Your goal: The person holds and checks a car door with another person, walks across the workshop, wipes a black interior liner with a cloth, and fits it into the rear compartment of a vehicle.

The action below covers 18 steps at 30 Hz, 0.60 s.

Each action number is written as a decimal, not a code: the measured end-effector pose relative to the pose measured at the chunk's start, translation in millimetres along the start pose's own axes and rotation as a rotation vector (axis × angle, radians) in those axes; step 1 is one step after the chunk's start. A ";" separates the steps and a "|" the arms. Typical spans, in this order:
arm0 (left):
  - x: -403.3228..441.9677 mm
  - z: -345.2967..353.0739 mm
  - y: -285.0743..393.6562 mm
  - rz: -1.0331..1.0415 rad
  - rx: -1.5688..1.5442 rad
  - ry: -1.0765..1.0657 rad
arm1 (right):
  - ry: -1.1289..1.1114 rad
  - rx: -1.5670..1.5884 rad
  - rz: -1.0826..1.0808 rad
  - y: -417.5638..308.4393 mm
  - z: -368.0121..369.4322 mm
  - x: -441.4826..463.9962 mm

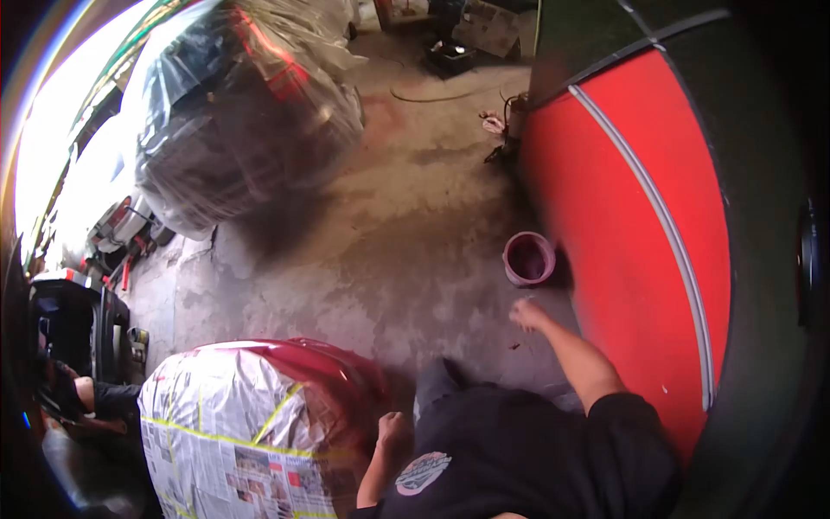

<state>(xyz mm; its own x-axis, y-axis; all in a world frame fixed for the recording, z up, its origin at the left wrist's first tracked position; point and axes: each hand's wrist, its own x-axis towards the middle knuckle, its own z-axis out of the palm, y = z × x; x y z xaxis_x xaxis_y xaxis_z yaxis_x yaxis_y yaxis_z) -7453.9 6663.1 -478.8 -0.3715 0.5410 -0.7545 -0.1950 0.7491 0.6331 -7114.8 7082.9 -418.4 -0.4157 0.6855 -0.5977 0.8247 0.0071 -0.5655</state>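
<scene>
My right hand hangs at the end of an outstretched arm, just short of a pinkish-purple bucket on the concrete floor. Its fingers are loosely curled, and nothing shows in them; it appears apart from the bucket. My left hand is closed into a fist close to my body, with no object visible in it. Beside that hand is a glossy red vehicle part, masked over much of its surface with newspaper and whitish sheeting held by yellow tape.
A plastic-wrapped vehicle stands at upper left. On my right rises a red panel with a grey stripe. A cable crosses the stained floor near a dark case. Another person's arm shows at far left.
</scene>
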 end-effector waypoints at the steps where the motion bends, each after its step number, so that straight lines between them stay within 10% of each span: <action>1: 34.0 -5.1 6.5 0.027 0.040 0.002 | 0.068 -0.031 -0.094 -21.4 -21.1 43.2; 6: 248.4 -21.0 -25.8 0.265 0.400 -0.028 | 0.098 0.063 -0.040 -124.4 -86.9 198.0; 12: 410.2 -63.8 314.2 -0.159 0.104 -0.121 | -0.291 -0.143 0.135 -130.3 -137.6 290.8; 15: 512.0 -83.8 502.1 0.065 0.087 -0.110 | 0.137 -0.155 -0.072 -76.6 -158.8 357.1; 16: 555.4 -91.8 559.6 0.159 0.261 -0.092 | 0.011 0.254 0.436 -156.5 -212.4 346.2; 18: 626.2 -104.2 673.3 0.215 0.407 -0.067 | 0.049 0.435 0.547 -136.0 -221.1 399.3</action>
<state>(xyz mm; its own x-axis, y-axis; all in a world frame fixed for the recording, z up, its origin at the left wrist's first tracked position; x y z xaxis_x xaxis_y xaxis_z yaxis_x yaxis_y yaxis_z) -7912.4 7466.3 -507.0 -0.3028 0.7140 -0.6313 0.2568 0.6990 0.6674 -7308.2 7516.6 -454.5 0.0410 0.5395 -0.8410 0.6781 -0.6332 -0.3731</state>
